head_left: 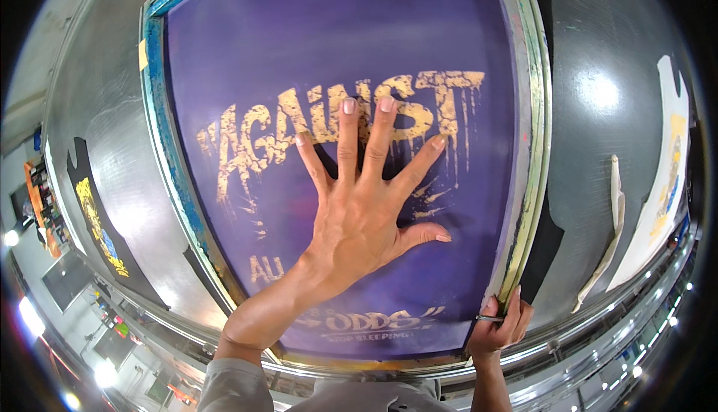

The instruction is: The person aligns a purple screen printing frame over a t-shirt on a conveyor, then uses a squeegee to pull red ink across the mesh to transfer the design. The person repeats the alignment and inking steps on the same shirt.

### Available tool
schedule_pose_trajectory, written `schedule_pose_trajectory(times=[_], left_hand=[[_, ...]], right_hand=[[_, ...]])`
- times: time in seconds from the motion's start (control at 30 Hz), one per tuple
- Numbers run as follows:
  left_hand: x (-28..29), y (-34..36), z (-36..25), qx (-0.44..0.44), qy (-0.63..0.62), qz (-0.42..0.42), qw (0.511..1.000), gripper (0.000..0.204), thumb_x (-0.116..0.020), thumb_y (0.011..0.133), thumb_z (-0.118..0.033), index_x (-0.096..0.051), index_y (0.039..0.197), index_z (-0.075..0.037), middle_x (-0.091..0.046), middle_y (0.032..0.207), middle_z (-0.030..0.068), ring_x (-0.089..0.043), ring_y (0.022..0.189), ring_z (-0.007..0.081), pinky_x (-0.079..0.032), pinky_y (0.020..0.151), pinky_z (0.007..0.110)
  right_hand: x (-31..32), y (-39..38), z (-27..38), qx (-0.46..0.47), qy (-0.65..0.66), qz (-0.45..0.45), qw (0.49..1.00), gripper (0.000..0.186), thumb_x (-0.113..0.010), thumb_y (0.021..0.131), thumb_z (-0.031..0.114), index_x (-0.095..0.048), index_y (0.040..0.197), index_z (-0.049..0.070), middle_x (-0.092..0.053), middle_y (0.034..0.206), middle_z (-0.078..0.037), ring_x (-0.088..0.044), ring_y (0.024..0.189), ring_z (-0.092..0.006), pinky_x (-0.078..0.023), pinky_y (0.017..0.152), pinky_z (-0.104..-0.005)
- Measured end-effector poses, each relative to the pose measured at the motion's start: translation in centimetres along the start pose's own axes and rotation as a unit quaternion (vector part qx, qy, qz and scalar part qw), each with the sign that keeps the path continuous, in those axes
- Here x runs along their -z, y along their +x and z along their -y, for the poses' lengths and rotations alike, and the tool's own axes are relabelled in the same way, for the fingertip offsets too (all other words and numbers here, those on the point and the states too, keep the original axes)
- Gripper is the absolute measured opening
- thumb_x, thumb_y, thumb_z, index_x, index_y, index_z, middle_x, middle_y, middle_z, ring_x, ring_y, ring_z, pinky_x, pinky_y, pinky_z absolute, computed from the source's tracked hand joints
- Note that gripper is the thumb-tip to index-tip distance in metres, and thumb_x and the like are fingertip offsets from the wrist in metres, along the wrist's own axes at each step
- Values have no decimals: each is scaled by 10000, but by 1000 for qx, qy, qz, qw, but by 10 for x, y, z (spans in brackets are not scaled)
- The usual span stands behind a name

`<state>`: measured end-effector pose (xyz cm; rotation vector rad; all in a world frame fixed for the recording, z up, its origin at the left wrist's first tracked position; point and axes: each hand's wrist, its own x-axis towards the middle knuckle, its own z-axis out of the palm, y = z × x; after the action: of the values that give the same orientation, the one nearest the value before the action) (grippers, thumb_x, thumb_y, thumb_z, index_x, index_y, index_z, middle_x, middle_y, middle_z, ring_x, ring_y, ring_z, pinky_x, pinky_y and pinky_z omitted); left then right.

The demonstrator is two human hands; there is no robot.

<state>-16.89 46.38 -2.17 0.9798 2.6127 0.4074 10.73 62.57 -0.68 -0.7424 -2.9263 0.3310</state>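
My left hand lies palm down with its fingers spread on the purple mesh of a screen-printing frame. Its fingertips reach the cracked, dripping tan lettering in the mesh, and the palm hides part of the design. Smaller lettering shows below the wrist. At the near right corner, my right hand is closed round the rim of the screen frame. A thin metal band crosses its fingers; I cannot tell what it is. Black fabric sticks out from under the frame's right side.
The frame rests on a long grey table. A black printed garment lies to the left, a white printed one to the right. Nearer than the white one is a narrow pale cloth strip. Metal rails run along the near edge.
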Motion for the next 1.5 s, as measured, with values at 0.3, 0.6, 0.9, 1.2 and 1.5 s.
schedule_pose_trajectory(times=[0.3,0.6,0.9,1.2,1.5], left_hand=[[20,11,24,35,25,-3,999,968,-478,718,-875,-472,1483,-282,-103,1631,252,-8,1468,567,-22,1029,827],[12,14,26,27,47,18,998,993,-426,689,-923,-480,1473,-317,-98,1624,274,-7,1459,585,-46,1001,851],[12,14,27,28,22,17,999,985,-468,682,-911,-495,1462,-308,-89,1630,266,8,1463,579,-30,1006,849],[23,-5,39,55,-9,24,998,1001,-511,689,-886,-513,1457,-245,-98,1637,242,-3,1497,506,6,1064,795],[17,-30,53,82,-15,-5,997,959,-562,684,-850,-505,1461,-290,-123,1623,272,-74,1488,517,-70,1032,821]], right_hand=[[0,1,-1,11,-7,-3,1000,378,-623,916,80,-584,1227,-131,-564,919,-201,-579,789,-320,-477,666,-414],[-2,-1,-5,36,-10,-10,999,398,-614,971,168,-555,1267,-90,-602,975,-219,-569,782,-326,-475,634,-423],[-4,1,-3,42,0,-28,999,401,-612,984,183,-549,1287,-72,-610,978,-216,-581,800,-330,-481,648,-428],[-4,-7,-6,-10,11,-14,1000,376,-620,927,98,-586,1248,-94,-582,983,-218,-584,829,-338,-484,691,-432],[-8,-6,-2,-73,10,-5,997,333,-654,850,54,-570,1147,-71,-563,967,-192,-544,825,-334,-456,709,-429]])
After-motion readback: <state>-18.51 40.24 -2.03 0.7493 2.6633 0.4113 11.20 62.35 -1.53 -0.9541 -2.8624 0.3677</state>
